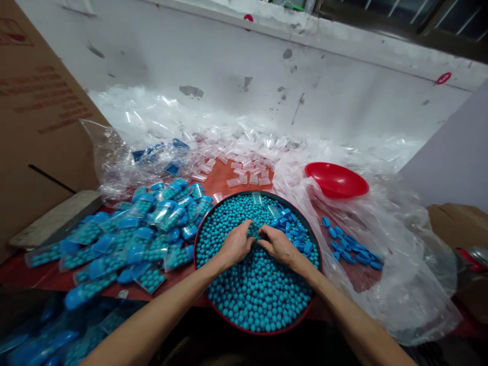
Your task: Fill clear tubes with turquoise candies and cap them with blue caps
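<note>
A round basin point(195, 249) with a red rim is full of small turquoise balls point(259, 300). Over its middle, my left hand point(237, 244) and my right hand point(278, 245) come close together, fingers bent and thumbs inward. Each pinches at something small between them; their fingers largely hide it. Blue plastic caps point(292, 226) lie on the balls just beyond my right hand. Near the basin's far rim, small clear plastic cases point(258, 199) rest on the balls.
Left of the basin are piled clear cases of turquoise balls with blue caps point(133, 239). Loose clear cases point(253, 175) lie behind it. To the right are a red bowl point(337, 180), plastic sheeting point(412, 284) and more blue caps point(348, 246). A cardboard box point(41, 112) stands left.
</note>
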A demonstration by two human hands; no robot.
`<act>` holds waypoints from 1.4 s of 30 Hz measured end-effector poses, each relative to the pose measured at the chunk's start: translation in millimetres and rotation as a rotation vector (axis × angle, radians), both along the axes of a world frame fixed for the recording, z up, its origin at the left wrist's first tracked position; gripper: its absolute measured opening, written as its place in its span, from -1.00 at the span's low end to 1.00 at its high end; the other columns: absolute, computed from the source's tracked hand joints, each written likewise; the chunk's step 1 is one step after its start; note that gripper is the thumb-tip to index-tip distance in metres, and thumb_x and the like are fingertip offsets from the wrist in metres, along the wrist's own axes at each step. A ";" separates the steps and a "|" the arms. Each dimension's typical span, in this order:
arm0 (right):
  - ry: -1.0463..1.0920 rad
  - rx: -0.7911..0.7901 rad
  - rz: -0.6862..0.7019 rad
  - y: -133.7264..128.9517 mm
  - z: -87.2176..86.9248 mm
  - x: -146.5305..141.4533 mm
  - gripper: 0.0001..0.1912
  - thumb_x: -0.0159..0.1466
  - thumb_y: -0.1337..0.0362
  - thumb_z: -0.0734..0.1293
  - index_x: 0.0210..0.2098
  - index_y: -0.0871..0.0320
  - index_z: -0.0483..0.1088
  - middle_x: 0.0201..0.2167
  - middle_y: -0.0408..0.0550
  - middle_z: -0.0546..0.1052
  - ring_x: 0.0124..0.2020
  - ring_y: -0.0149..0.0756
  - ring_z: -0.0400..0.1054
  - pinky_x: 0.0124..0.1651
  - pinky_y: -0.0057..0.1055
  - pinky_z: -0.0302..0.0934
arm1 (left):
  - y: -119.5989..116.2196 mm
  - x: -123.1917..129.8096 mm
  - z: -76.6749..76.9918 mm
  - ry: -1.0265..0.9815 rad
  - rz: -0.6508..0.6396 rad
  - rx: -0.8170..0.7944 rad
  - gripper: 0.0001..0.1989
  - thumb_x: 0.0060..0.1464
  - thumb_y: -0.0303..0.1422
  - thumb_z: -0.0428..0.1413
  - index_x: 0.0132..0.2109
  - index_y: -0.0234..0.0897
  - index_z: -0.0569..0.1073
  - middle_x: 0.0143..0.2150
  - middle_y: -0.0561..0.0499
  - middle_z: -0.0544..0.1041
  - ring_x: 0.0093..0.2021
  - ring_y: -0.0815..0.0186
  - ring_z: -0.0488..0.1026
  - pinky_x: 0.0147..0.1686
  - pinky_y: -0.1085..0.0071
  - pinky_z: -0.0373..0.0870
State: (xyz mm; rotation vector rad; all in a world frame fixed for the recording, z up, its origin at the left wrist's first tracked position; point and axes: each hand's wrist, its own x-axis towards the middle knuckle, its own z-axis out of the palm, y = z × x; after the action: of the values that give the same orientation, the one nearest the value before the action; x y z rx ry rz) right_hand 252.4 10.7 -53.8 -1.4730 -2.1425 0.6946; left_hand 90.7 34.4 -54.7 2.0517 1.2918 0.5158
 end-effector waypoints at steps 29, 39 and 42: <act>-0.559 -0.027 -0.225 14.6 20.7 40.1 -0.77 0.17 0.31 0.16 -0.17 0.15 0.28 -0.26 0.00 0.40 -0.22 -0.25 0.30 -0.22 -0.39 0.14 | -30.3 -3.3 21.0 -0.769 0.104 -0.640 -0.73 -0.19 -0.42 0.13 -0.26 -0.30 0.31 -0.50 0.14 0.28 -0.50 0.48 0.23 -0.49 0.55 0.14; 0.005 0.113 -0.194 -0.2 22.2 30.3 -0.84 0.16 0.24 0.18 -0.31 0.17 0.30 -0.36 -0.05 0.40 -0.31 -0.30 0.28 -0.20 -0.36 0.16 | -37.4 -5.1 14.2 -0.853 0.055 -0.904 -0.65 -0.18 -0.39 0.13 -0.18 -0.30 0.26 -0.37 0.08 0.37 -0.52 0.43 0.38 -0.58 0.54 0.20; 0.140 0.055 -0.294 0.7 24.3 31.2 -0.82 0.14 0.17 0.19 -0.40 0.17 0.28 -0.48 -0.13 0.39 -0.43 -0.36 0.27 -0.30 -0.39 0.16 | -37.5 -4.4 13.5 -0.821 0.056 -0.869 -0.68 -0.16 -0.38 0.11 -0.19 -0.31 0.25 -0.41 0.08 0.39 -0.53 0.44 0.38 -0.61 0.56 0.18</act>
State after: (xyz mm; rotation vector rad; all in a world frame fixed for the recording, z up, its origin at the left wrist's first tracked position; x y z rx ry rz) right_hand 283.6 11.4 -29.5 -1.6145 -1.7789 0.6064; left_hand 86.3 -3.1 -41.1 0.9198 0.8286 0.5891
